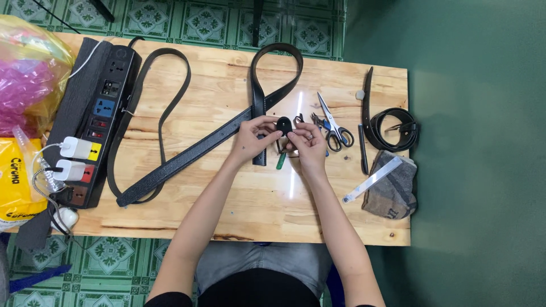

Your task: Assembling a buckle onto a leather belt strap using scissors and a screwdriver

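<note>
**Belt End Held Between 2 Hands at Table Centre**

The rounded tip of the long black leather belt [210, 142] sits between both hands, at 3 o'clock of the left hand [255, 136] and 9 o'clock of the right hand [307, 142]. Both hands pinch it with closed fingertips. A small green-handled tool [281, 161] protrudes at 6 o'clock below the grip; which hand holds it cannot be determined. Fingers cover the metal buckle parts. Both forearms extend from 6 o'clock, converging over the pale wooden table [250, 204]. Blue-handled scissors [334, 126] lie at 3 o'clock, near the right hand.
</note>
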